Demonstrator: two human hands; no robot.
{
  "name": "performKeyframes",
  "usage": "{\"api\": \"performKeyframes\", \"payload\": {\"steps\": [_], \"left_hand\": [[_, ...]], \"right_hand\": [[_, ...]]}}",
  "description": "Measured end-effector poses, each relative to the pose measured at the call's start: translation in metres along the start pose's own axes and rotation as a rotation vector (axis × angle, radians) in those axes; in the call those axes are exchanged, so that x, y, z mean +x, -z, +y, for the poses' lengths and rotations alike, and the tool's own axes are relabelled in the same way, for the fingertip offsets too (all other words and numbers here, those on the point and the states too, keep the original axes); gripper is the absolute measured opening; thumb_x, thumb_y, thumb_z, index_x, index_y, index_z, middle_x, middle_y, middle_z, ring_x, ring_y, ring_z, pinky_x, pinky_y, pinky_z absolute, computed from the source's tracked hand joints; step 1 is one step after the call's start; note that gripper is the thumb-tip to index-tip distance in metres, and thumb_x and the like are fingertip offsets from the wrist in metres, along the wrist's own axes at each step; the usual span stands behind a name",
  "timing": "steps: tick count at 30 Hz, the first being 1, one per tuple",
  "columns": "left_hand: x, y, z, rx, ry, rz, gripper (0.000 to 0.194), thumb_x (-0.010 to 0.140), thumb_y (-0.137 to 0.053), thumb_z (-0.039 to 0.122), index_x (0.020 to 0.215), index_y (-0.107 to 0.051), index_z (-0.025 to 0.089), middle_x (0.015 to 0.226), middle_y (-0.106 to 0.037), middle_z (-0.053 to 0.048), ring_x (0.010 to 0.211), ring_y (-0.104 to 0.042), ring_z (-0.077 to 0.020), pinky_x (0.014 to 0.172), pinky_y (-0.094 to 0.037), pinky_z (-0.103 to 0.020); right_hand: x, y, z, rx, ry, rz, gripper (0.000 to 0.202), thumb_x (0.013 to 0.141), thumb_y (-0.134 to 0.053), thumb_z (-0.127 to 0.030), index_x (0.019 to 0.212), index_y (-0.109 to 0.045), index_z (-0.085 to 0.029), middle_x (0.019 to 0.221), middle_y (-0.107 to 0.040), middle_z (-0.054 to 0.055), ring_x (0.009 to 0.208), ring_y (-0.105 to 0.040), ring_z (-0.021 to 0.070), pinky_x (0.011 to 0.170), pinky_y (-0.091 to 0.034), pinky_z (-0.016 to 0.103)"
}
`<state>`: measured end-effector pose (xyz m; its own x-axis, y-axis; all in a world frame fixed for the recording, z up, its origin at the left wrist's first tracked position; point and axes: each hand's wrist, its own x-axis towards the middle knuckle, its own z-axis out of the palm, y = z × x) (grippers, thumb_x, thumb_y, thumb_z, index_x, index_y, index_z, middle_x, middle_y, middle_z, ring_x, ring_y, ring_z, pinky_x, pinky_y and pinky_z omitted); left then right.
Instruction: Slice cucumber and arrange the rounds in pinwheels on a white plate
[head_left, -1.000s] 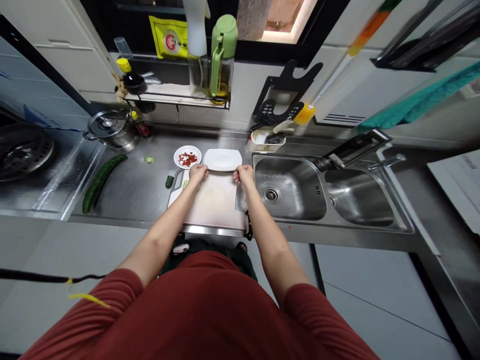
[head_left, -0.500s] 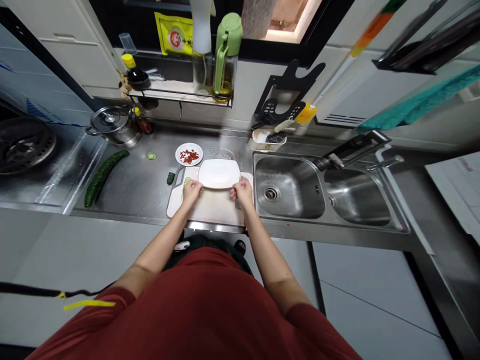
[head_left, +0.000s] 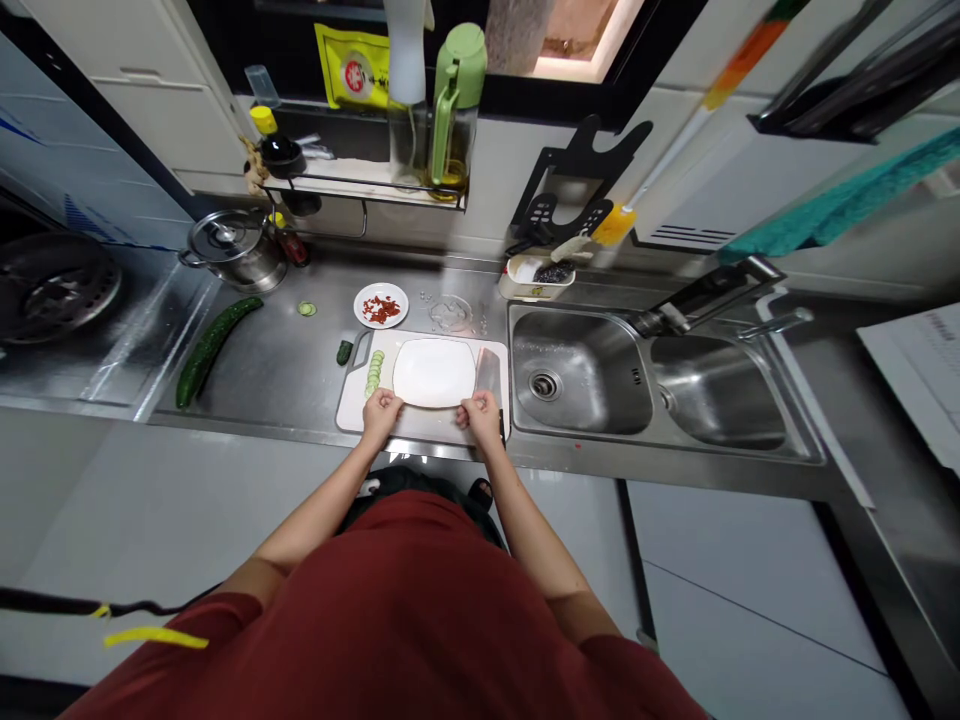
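Gripping the white plate [head_left: 433, 372] by its near edge, left hand [head_left: 381, 412] and right hand [head_left: 479, 414] share its weight evenly. It sits on the cutting board [head_left: 352, 400], beside cucumber slices [head_left: 373, 372] kept to its left.

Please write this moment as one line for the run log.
left hand: holds white plate | right hand: holds plate | plate: over cutting board | cucumber slices: left

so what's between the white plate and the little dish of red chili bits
In the head view, a ring of water drops on the bare steel counter, plus the cutting board's far edge. The white plate and the chili dish stay apart.
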<state>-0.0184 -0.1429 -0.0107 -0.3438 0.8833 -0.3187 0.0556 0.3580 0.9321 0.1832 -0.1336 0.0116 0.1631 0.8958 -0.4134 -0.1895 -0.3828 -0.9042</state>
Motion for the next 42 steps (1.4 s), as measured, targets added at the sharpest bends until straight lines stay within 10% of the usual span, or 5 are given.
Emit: {"api": "performKeyframes", "payload": {"steps": [42], "left_hand": [[-0.01,0.015,-0.02,0.295,0.043,-0.004,0.011,0.066,-0.057,0.025,0.075,-0.054,0.02,0.054,-0.057,0.006,0.051,-0.06,-0.0131,0.057,-0.045,-0.023]], "right_hand": [[-0.01,0.013,0.036,-0.51,-0.1,0.005,0.016,0.074,-0.052,-0.019,0.083,-0.039,-0.023,0.047,-0.053,-0.009,0.033,-0.052,0.0119,0.03,-0.031,0.016]]}}
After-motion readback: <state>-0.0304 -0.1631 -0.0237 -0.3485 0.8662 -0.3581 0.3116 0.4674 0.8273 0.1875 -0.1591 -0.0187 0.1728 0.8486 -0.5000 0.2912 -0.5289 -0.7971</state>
